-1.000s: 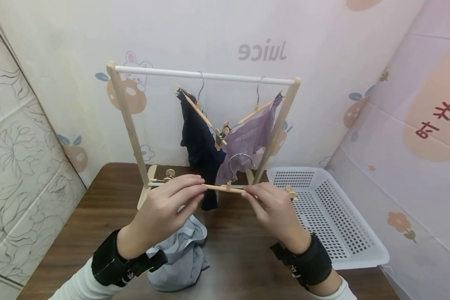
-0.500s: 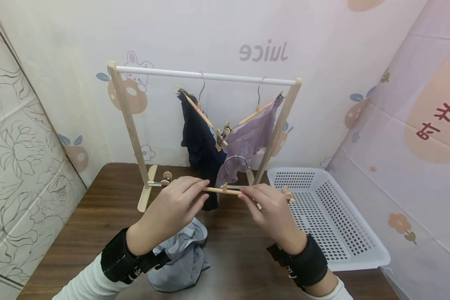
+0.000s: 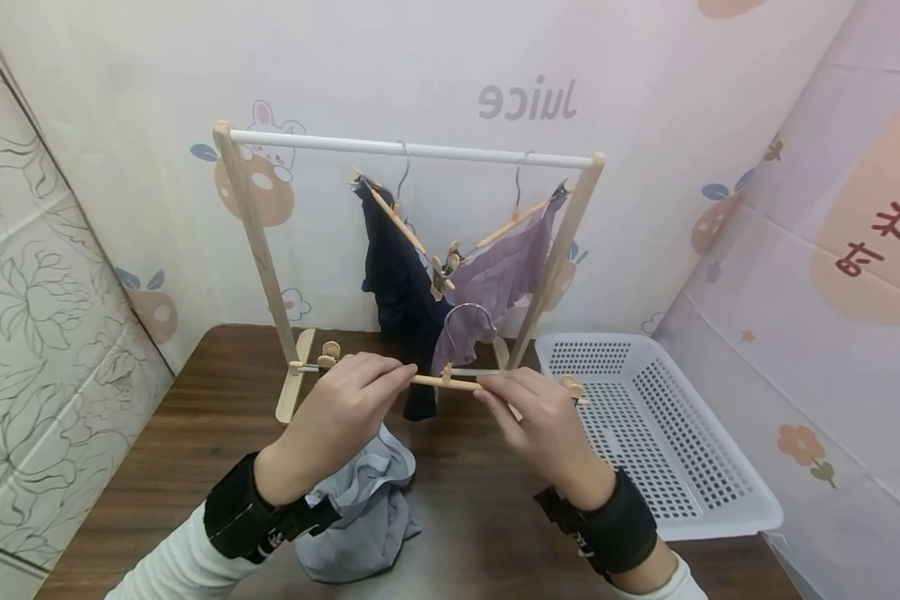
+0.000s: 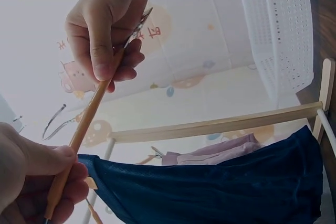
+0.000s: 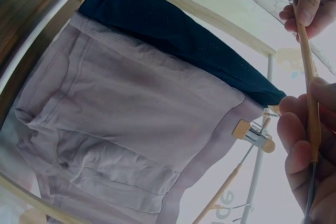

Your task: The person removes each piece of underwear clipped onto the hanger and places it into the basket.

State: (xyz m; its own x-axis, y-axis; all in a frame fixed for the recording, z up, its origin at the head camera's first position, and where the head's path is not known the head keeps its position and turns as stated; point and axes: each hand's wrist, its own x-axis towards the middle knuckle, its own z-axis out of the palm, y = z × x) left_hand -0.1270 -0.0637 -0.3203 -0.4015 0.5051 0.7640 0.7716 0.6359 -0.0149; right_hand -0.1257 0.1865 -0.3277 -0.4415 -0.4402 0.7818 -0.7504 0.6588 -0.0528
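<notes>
The biggest thing is the brown desk (image 3: 480,542) in front of me. On it stands the rack (image 3: 457,152), with wood legs and a white bar on top. The white basket (image 3: 645,442) is beside the rack, on my right.

Then come the clothes. The dark blue cloth (image 3: 401,292) and the purple cloth (image 3: 506,267) hang under the bar, each on a hanger of its own, so I think those two are done. The grey cloth (image 3: 360,533) is in a soft heap on the desk, in front of the rack and near me. It is not on any hanger — it looks like the one that is left.

Next is the bare hanger (image 3: 461,383) I have up in the air, just in front of the low part of the rack. It lies nearly flat across from side to side, and I see no cloth on it. My left hand (image 3: 341,417) pinches one side of its wood stick, and my right hand (image 3: 551,421) pinches the other. My fingers are closed in tight on it, with my thumbs pressing the wood.

The smallest bits are the thin metal hook (image 3: 468,305), which points up and is not on the bar, and the two clips (image 3: 330,353) near the ends. I can't tell if the clips are squeezed tight — they are too small to see well.
</notes>
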